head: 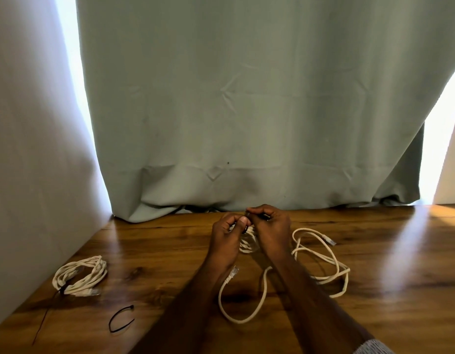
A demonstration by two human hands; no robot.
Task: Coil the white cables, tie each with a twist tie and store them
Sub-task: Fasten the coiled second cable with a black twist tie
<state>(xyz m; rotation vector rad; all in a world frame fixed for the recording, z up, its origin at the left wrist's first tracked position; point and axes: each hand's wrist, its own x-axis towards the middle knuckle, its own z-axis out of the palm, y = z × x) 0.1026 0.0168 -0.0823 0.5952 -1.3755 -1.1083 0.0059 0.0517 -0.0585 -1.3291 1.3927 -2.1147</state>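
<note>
Coil (248, 242) of white cable sits between my two hands at centre frame, just below my fingertips. My left hand (227, 235) curls round its left side, thumb pressed on top; my right hand (271, 227) pinches a dark twist tie (257, 215) above the bundle, running roughly left to right across it. Tail of this cable (247, 297) loops toward the lower frame. A tied coil (79, 275) lies lower left, a spare tie (121, 318) near it, and a loose cable (321, 259) just right of my right hand.

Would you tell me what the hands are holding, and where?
Both hands grip the coiled white cable at its top; the right hand pinches a dark twist tie there.
</note>
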